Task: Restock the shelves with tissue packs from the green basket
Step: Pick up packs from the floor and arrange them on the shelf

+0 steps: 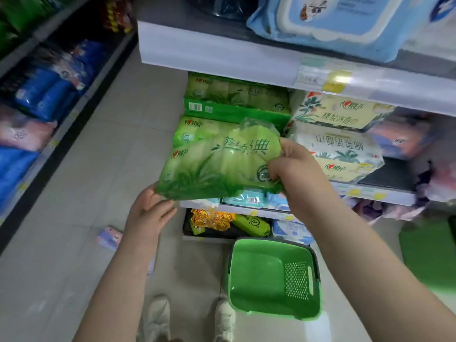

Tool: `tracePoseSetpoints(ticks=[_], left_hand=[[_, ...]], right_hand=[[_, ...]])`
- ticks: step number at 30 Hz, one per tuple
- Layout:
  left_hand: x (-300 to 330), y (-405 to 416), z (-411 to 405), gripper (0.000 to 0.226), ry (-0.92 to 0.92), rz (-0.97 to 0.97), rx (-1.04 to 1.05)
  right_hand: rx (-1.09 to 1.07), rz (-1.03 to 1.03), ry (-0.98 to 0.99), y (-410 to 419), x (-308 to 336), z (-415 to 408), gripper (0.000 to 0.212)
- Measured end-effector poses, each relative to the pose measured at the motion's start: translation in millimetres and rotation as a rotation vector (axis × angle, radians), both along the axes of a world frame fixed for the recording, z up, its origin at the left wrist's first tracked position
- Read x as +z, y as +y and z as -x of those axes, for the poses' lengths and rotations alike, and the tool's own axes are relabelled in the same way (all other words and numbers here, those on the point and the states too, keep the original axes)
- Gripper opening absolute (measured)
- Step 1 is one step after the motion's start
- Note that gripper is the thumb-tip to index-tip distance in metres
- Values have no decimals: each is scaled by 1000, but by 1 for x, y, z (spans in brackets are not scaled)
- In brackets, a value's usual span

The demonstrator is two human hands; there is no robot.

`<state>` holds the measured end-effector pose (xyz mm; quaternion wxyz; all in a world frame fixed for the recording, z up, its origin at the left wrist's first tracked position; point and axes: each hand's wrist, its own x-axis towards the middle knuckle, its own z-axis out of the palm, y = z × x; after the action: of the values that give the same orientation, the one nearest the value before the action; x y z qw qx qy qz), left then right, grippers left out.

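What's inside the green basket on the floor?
Nothing shows inside the green basket: only its bare bottom and holed wall. Its near inner wall is hidden from view.

A blue wet-wipe pack (328,23) with a pale lid lies on the top shelf, above a yellow price tag (336,81) on the shelf edge. Low down, yellow duck-print packets (212,219) sit beside a green roll pack (251,225). A small pink and lilac pack (109,238) lies on the tiled floor (98,169), and 2 pale shoes (158,314) stand near the bottom edge.

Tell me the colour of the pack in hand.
Green tissue pack with leaf print, head view.
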<state>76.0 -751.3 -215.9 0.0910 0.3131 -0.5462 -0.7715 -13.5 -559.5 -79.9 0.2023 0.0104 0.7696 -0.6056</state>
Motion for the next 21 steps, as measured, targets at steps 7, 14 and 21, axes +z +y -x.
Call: tracePoseSetpoints(ticks=[7, 14, 21], left_hand=[[47, 24, 63, 48, 66, 282, -94], [54, 16, 110, 46, 32, 419, 12], [38, 5, 131, 46, -86, 519, 28]], right_hand=[[7, -185, 97, 4, -11, 40, 32], [35, -239, 186, -12, -32, 88, 45], [282, -494, 292, -29, -56, 131, 26]])
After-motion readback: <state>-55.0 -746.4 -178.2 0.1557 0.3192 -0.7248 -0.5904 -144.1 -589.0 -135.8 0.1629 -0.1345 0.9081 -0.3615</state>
